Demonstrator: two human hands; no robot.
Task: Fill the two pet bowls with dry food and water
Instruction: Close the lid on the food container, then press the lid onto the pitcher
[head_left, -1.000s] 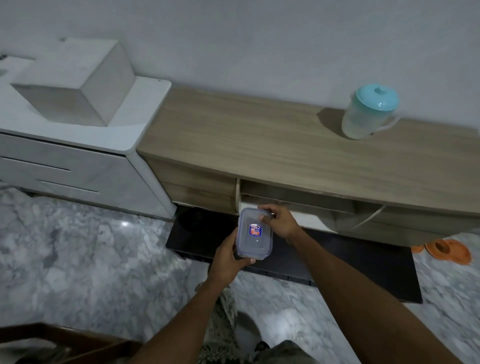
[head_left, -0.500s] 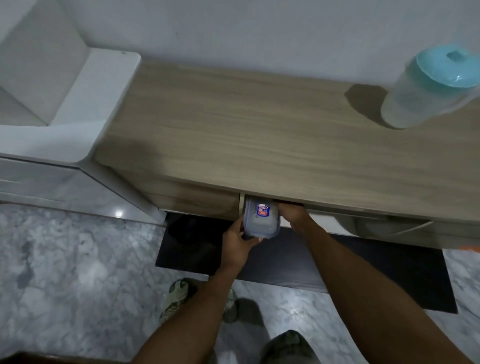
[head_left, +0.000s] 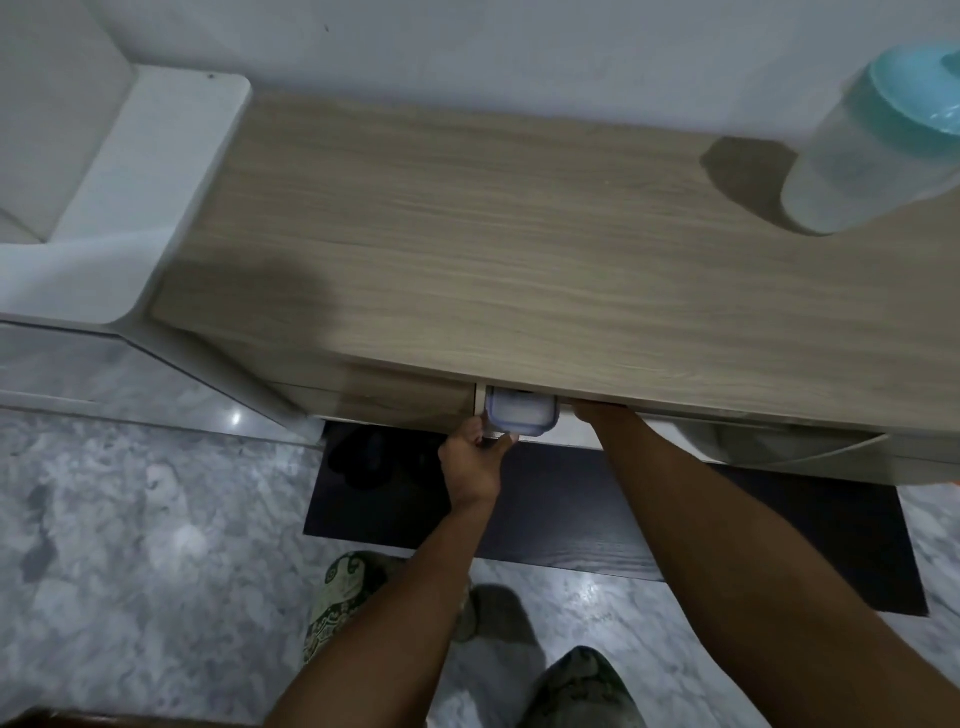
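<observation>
A small clear plastic food container (head_left: 521, 413) with a blue-edged lid sits half inside the open compartment under the wooden cabinet top (head_left: 493, 249). My left hand (head_left: 472, 462) grips its near left corner from below. My right hand (head_left: 597, 413) reaches into the same compartment just right of the container; its fingers are hidden under the cabinet top. A translucent water jug (head_left: 872, 150) with a teal lid stands on the cabinet top at the far right. No pet bowls are in view.
A white cabinet (head_left: 119, 218) adjoins the wooden one on the left. A dark mat (head_left: 597, 525) lies on the marble floor (head_left: 130, 545) below the compartment. My patterned trouser legs and feet show at the bottom.
I have stepped closer to the cabinet. The container has gone from held in front of the compartment to partly inside it, and my right hand has slipped under the cabinet top.
</observation>
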